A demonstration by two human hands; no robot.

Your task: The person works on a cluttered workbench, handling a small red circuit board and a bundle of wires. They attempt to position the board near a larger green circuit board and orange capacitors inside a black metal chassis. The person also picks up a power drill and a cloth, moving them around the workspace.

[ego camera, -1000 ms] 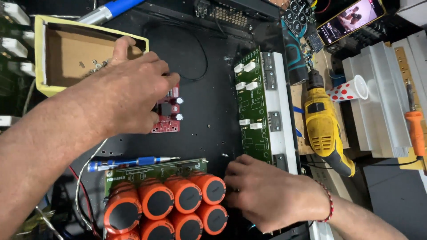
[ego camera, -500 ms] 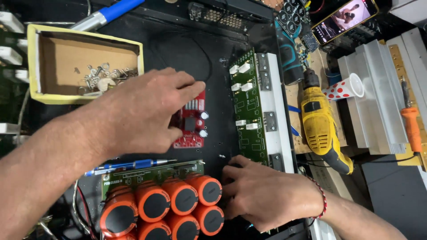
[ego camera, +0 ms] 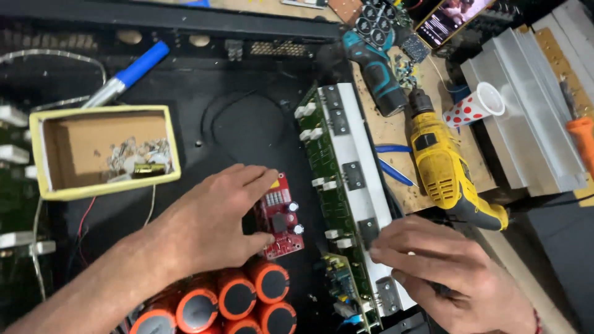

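Head view: left hand (ego camera: pixel 213 219) gripped the small red circuit board (ego camera: pixel 281 216), which had slid from centre toward five o'clock beside the orange cylindrical capacitors (ego camera: pixel 247 300). Right hand (ego camera: pixel 442 272), whose grip I could not tell, had shifted onto the long green board with white heatsink (ego camera: pixel 343 179) at four o'clock.

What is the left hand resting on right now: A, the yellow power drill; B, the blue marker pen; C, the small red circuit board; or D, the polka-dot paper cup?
C: the left hand lies over the small red circuit board on the black chassis floor, fingers on its left edge.
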